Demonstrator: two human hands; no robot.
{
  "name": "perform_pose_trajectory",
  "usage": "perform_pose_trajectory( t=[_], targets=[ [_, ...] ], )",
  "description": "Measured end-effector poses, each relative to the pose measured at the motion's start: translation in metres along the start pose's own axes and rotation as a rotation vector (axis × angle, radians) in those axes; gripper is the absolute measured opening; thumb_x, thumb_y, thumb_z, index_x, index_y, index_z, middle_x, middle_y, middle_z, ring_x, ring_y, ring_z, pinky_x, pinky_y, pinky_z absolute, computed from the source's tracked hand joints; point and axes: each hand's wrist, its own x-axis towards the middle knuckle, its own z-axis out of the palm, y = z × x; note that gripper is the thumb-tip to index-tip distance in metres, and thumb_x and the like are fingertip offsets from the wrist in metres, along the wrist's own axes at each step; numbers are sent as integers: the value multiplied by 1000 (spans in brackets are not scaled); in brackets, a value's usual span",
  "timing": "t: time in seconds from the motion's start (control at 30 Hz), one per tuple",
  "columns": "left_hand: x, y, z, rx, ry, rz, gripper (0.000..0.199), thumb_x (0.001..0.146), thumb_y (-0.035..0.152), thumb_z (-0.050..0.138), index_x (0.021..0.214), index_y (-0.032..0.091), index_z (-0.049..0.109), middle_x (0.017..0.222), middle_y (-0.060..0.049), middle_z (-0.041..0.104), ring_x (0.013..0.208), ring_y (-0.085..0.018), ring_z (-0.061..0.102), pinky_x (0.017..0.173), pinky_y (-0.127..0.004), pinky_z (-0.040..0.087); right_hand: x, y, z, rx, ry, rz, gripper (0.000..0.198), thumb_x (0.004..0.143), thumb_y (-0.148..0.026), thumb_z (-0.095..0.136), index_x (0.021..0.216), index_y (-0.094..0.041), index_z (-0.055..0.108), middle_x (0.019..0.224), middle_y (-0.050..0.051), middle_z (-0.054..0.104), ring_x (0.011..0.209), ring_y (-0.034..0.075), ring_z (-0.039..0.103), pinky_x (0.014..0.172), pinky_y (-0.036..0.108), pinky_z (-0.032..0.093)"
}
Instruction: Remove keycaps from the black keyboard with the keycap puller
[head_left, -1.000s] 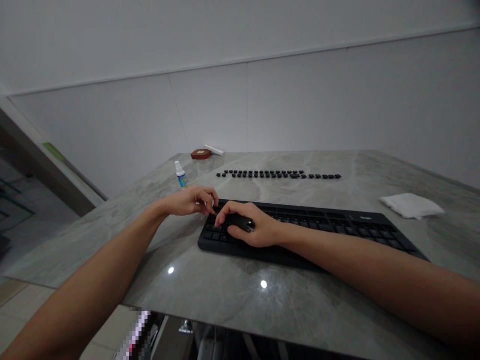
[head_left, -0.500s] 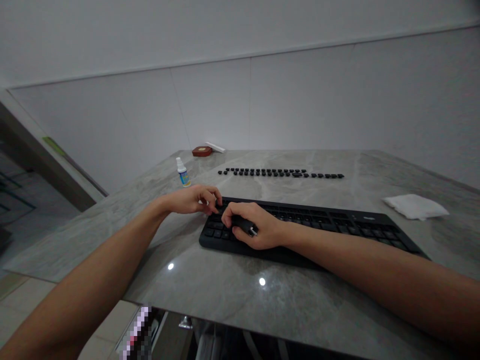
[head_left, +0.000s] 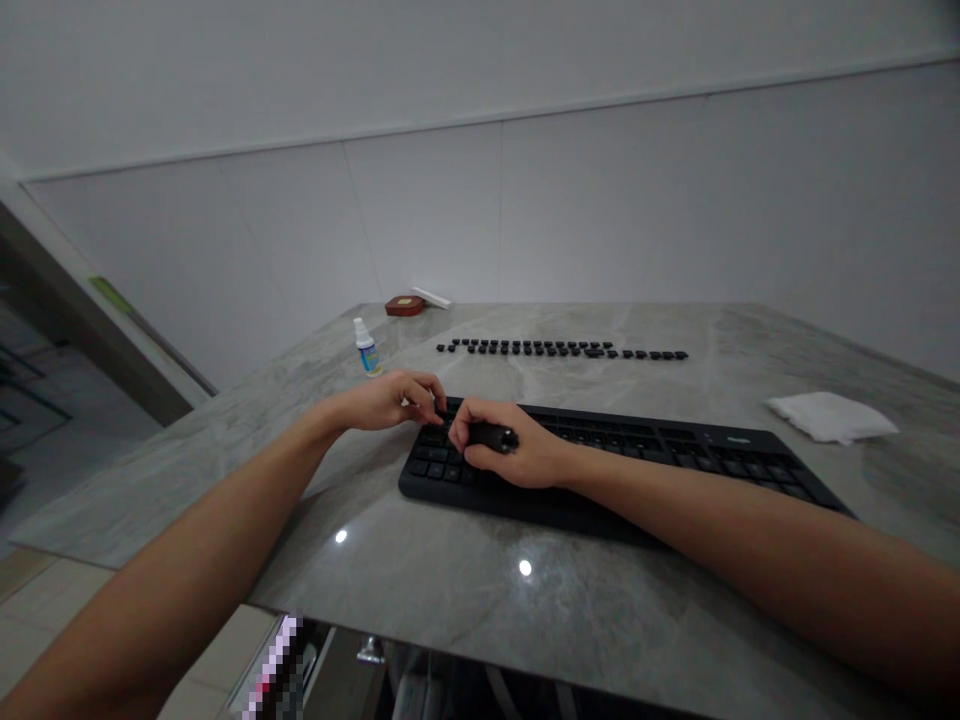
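A black keyboard [head_left: 540, 508] lies at a slant on the table, partly covered by my right forearm. My right hand [head_left: 517, 445] is closed around a dark tool with a thick black handle [head_left: 491, 436]. Its working end is hidden behind my fingers, over the left part of the keyboard. At the keyboard's upper left corner is my left hand [head_left: 397, 398], fingers bent and tips close together. Whatever those fingertips may pinch is too small to make out. Farther back, several loose black keycaps [head_left: 551, 349] lie in two rows.
A white spray bottle [head_left: 367, 352] with a blue label stands beyond my left hand. Behind it are a reddish-brown case [head_left: 404, 306] and a flat white object [head_left: 432, 298] near the wall. A folded white cloth or tissue [head_left: 831, 416] lies at right.
The tool in my right hand has turned and tipped slightly, its handle end now higher. My left hand stays by the keyboard corner. The whole view has shifted a little.
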Motion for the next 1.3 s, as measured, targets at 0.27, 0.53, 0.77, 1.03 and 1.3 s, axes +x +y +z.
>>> perform_pose_trajectory(
  t=[0.27,0.53,0.77,1.03,1.3],
  targets=[
    [1,-4,4,35,31,17,22,80,1,53,78,14,70,101,-7,64,84,-13,61,74,-23,49,3,0,1,102,48,59,8,74,-15,55,78,-18,49,77,-1,55,71,12,48,70,28,40],
    [-1,0,-2,-18,-66,-10,11,83,13,61,87,14,71,89,-6,67,79,-13,62,75,-23,50,9,2,2,207,176,140,8,68,-14,56,72,-18,49,71,-3,52,67,12,46,67,27,37],
    [2,0,1,-14,-38,8,9,81,24,69,83,18,76,84,-5,68,74,-12,62,71,-21,49,10,3,5,121,223,118,8,68,-11,54,71,-18,51,71,-2,54,70,13,50,68,27,39],
    [6,2,4,45,-26,24,11,83,23,67,79,18,76,74,-3,67,68,-10,60,65,-19,45,8,3,1,-11,241,149,22,73,-11,56,92,-17,62,91,1,64,85,14,59,82,31,44],
    [6,1,4,26,-29,51,13,83,25,67,78,18,75,72,-3,65,66,-10,59,63,-19,45,16,15,-8,-21,130,272,25,70,-13,65,94,-18,70,87,1,70,81,14,62,81,31,47]
  ],
)
